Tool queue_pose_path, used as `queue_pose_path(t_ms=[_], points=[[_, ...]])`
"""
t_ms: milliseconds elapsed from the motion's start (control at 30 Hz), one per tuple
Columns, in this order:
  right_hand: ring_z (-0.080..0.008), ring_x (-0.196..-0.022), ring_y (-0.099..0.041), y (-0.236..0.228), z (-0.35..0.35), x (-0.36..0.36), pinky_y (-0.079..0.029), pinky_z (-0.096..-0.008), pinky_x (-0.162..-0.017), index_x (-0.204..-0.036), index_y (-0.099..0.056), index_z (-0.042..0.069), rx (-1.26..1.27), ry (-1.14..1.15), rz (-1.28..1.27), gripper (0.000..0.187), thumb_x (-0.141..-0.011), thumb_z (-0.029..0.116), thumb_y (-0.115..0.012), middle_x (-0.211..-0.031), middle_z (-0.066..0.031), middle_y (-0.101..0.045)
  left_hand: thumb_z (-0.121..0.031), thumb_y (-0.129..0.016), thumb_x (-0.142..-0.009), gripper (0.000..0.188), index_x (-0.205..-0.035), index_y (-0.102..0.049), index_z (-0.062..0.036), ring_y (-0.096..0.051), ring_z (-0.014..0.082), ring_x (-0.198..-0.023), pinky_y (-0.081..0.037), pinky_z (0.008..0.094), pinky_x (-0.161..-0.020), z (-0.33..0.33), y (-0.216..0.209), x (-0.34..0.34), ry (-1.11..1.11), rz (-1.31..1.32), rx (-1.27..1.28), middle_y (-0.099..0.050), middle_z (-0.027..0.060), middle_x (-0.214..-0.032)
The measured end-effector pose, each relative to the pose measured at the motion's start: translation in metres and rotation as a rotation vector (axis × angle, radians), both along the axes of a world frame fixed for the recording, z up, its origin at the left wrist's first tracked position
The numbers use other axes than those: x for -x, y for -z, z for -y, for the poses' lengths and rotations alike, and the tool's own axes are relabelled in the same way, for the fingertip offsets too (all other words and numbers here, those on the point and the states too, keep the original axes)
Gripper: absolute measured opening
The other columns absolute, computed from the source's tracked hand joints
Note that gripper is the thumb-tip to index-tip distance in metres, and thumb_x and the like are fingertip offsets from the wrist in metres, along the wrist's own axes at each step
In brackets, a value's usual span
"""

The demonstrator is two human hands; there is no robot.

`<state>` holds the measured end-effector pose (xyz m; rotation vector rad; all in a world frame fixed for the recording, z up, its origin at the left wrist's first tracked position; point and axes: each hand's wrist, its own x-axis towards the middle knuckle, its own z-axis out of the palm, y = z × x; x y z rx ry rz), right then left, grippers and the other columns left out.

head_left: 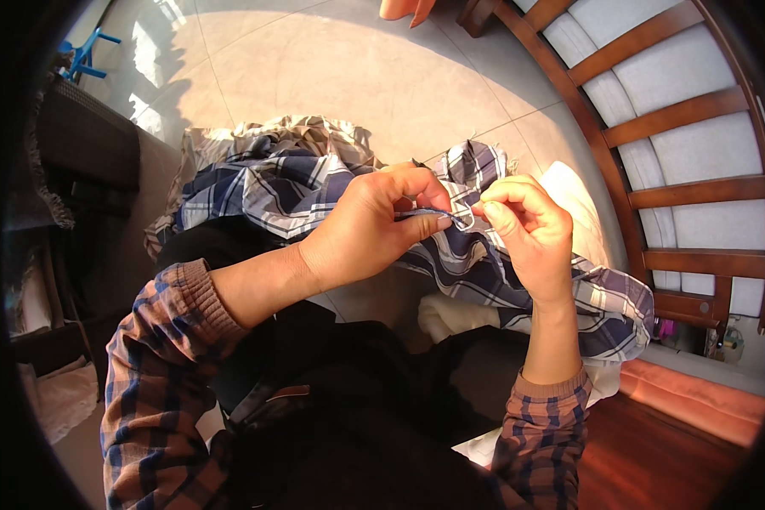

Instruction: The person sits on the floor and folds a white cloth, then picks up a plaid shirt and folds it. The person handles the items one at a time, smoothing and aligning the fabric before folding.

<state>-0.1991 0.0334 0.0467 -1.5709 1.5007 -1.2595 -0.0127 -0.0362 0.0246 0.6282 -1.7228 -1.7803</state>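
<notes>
Pale tile floor point(331, 68), sun across the upper part, shadow patches upper left. Blue stool point(87, 55) far upper left. Dark furniture point(98, 140) down the left side, fringed cloth point(47, 187) hanging at it. Wooden frame point(633, 200) on the right, curved by the lens: brown slats, pale grey cushions point(697, 144) behind them. Orange item point(408, 8) cut off at top edge, can't tell what. Lower right: salmon pad point(697, 399), red-brown wood surface point(654, 459) next to it.

Plaid cloth point(272, 191), navy/white/grey, is in front of the body, bunched and running left to right under both hands; right end folds over near the right wrist. Beige cloth point(314, 132) shows past its far edge. White cloth point(455, 316) below it, mid-frame; cream cloth point(582, 212) behind the right hand. Black clothing point(340, 382) fills bottom centre.

Left hand point(374, 221): thumb and index pinching a folded edge of the plaid cloth, other fingers mostly hidden. Right hand point(535, 234): just beside the left, thumb and index tips pressed together close to the white edging of the same cloth, other fingers curled in. Can't tell if anything thin sits between those tips. Both sleeves point(157, 382) checked, brown and dark blue, ribbed cuffs.
</notes>
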Motion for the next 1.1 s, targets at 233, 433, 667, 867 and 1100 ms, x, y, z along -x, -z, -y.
queue_pose_path(t_ms=[233,433,667,867,1100], points=[[-0.0103,-0.070,-0.056,-0.005,-0.005,-0.021,-0.045,-0.0217,-0.064,-0.086,-0.059,-0.002,-0.114,-0.045,0.115,0.008,-0.079,0.002,-0.061,-0.077,-0.0050,-0.061,0.002,-0.060,-0.080,0.014,-0.083,-0.048,-0.0043,-0.051,0.0044,-0.080,-0.045,0.0198,-0.071,-0.003,-0.005,0.003,-0.007,-0.046,-0.001,-0.055,0.0002,-0.087],[-0.0093,-0.068,-0.059,-0.012,-0.008,-0.020,-0.046,-0.0219,-0.061,-0.086,-0.059,-0.002,-0.134,-0.080,0.105,0.008,-0.078,0.001,-0.061,-0.075,-0.0044,-0.062,0.005,-0.061,-0.079,0.016,-0.080,-0.048,-0.0048,-0.051,0.0052,-0.082,-0.045,0.0206,-0.073,-0.002,-0.003,0.001,0.034,-0.105,0.016,-0.055,-0.0001,-0.085],[-0.0124,-0.062,-0.059,-0.013,-0.005,-0.018,-0.045,-0.0248,-0.057,-0.075,-0.055,0.000,-0.075,-0.147,-0.150,0.009,-0.070,-0.004,-0.060,-0.066,-0.0064,-0.057,0.008,-0.063,-0.067,0.019,-0.078,-0.052,-0.0038,-0.056,0.0170,-0.069,-0.045,0.0258,-0.063,-0.001,-0.004,0.002,0.000,0.012,0.357,-0.055,0.0058,-0.073],[-0.0085,-0.060,-0.053,-0.004,-0.007,-0.009,-0.043,-0.0228,-0.058,-0.075,-0.047,0.002,-0.235,-0.092,0.164,0.006,-0.077,0.003,-0.053,-0.065,-0.0026,-0.055,0.009,-0.061,-0.074,0.017,-0.076,-0.049,-0.0032,-0.056,0.0081,-0.075,-0.046,0.0216,-0.065,0.003,0.000,-0.001,0.050,0.111,0.343,-0.057,0.0020,-0.077],[-0.0103,-0.055,-0.056,0.001,0.004,0.060,-0.047,-0.0227,-0.059,-0.081,-0.054,0.002,-0.073,0.488,0.313,0.014,-0.088,0.013,-0.050,-0.068,-0.0045,-0.058,0.002,-0.064,-0.077,0.019,-0.076,-0.047,-0.0053,-0.054,0.0043,-0.076,-0.045,0.0188,-0.068,0.008,-0.001,0.001,0.043,0.043,-0.044,-0.056,0.0000,-0.078]])
